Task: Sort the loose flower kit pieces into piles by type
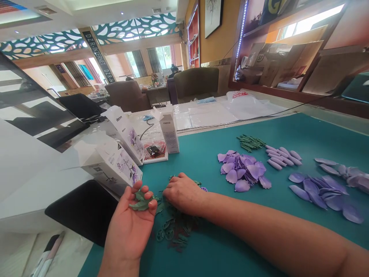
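Note:
My left hand [129,227] is turned palm up with its fingers curled around several green artificial leaves [140,204]. Just to its right, my right hand [184,194] reaches down over a pile of small green parts, knuckles up and fingers bent. Its fingertips and whatever they pinch are hidden. Below the hands lie dark green ring-shaped pieces [165,232] and thin green bits [180,240]. A small purple piece [204,189] peeks out beside my right wrist.
On the green mat [230,238] lie purple petals [245,171], green stems [250,142], lilac buds [282,157] and larger violet petals [325,192]. White boxes [112,163] and a black tablet-like slab [80,211] stand or lie at left. A taller carton [170,130] stands behind.

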The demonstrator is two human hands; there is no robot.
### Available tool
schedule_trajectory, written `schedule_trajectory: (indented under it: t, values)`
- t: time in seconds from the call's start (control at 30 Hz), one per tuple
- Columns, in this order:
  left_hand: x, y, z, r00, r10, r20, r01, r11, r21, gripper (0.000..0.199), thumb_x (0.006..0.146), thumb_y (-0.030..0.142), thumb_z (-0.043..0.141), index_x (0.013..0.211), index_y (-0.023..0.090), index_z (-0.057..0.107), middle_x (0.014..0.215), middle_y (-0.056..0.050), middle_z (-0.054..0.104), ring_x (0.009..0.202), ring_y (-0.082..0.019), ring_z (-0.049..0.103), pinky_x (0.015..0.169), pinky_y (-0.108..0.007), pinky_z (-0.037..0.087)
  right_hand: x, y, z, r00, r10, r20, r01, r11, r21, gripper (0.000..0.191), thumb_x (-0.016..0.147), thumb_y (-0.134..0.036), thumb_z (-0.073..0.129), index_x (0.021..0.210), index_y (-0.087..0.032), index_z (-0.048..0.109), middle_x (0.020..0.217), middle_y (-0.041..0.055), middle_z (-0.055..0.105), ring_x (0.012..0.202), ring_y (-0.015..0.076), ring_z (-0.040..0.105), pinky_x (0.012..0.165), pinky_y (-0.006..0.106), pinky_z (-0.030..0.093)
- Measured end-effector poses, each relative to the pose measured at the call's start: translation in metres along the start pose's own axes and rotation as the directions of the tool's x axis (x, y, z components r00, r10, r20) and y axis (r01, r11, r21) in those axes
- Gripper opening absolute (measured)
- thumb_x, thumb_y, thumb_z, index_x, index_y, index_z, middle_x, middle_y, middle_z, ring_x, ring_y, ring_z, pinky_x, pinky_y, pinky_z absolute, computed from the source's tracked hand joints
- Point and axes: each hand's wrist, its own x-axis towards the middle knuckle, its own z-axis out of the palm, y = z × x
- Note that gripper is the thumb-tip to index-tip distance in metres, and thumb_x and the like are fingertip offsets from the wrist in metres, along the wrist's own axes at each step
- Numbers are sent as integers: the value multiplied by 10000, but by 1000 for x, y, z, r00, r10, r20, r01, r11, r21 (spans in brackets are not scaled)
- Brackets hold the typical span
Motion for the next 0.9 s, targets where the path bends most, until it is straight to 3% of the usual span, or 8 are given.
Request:
schedule_trajectory:
  t: [0.17,0.3,0.4,0.57,0.7,0.8,0.9]
  values:
    - [0,-1,-2,1000,11,-26,-10,1000,27,254,918,186,385,816,114,607,703,-30,571,536,-101,554,430,-213,471,2,10,-2,987,106,-122,-92,989,117,94,854,-142,529,844,-153,621,825,69,672,811,194,554,654,302,327]
    - [4,-8,-3,1000,5,-7,-5,999,49,242,924,205,398,846,115,609,719,-29,586,565,-112,585,454,-231,498,0,14,-15,904,327,-277,-204,896,394,136,832,-103,526,936,-164,590,876,40,665,791,155,548,658,256,352]
    - [4,-15,-2,999,-35,-1,35,998,50,273,936,262,391,860,116,608,747,-45,611,609,-134,618,499,-264,536,-3,5,-29,868,403,-291,-175,795,580,109,814,-93,531,879,-168,575,836,11,653,718,118,544,628,224,368]
    - [1,-16,0,990,-107,86,108,994,-2,444,968,314,247,787,107,596,743,-84,620,640,-152,633,527,-270,549,-6,-8,-37,932,211,-294,1,812,584,110,868,-174,530,938,-195,613,927,19,681,836,147,582,722,256,407]
    - [2,-6,-1,999,-42,7,42,999,-7,305,937,243,362,794,110,595,675,-31,570,519,-103,558,402,-195,460,-2,0,-32,909,295,-294,-90,829,552,214,930,-196,430,1012,-183,628,991,37,690,913,164,582,774,276,420]
    - [1,4,-2,1000,4,-5,-4,998,-59,232,899,147,404,730,130,562,629,2,529,453,-67,490,336,-144,361,6,4,-25,953,238,-185,-142,897,419,216,897,-169,463,983,-190,660,981,41,698,906,177,590,754,283,420]
    - [0,9,-1,999,32,14,-31,995,-96,238,888,112,391,698,140,531,624,12,520,437,-61,476,321,-144,345,18,-1,-18,996,82,-39,-72,975,210,187,870,-170,497,899,-179,681,900,59,699,855,198,605,710,296,426]
